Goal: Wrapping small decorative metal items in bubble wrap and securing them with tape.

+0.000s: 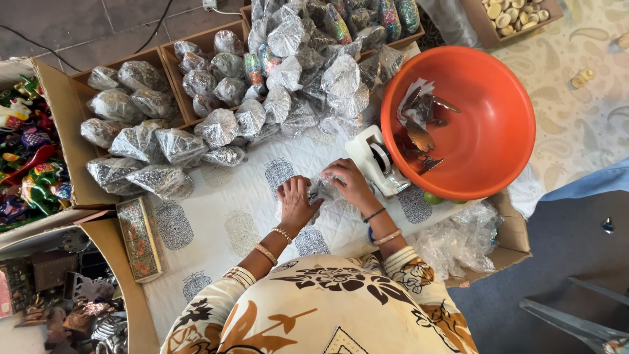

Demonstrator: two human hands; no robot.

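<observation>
Silvery wrapped bundles (216,124) lie heaped across the far side, spilling from cardboard trays (164,56); a long painted box (141,237) sits at the near left; an orange basin (488,131) holding metal figures stands to the right, a white tape dispenser (377,160) just beside it; both hands bend over a small clear-wrapped parcel (322,190) on the quilted white cloth (229,210); the left hand (296,203) lies flat, fingers pressing it down; the right hand (350,183) curls its grip over the parcel's far edge.
</observation>
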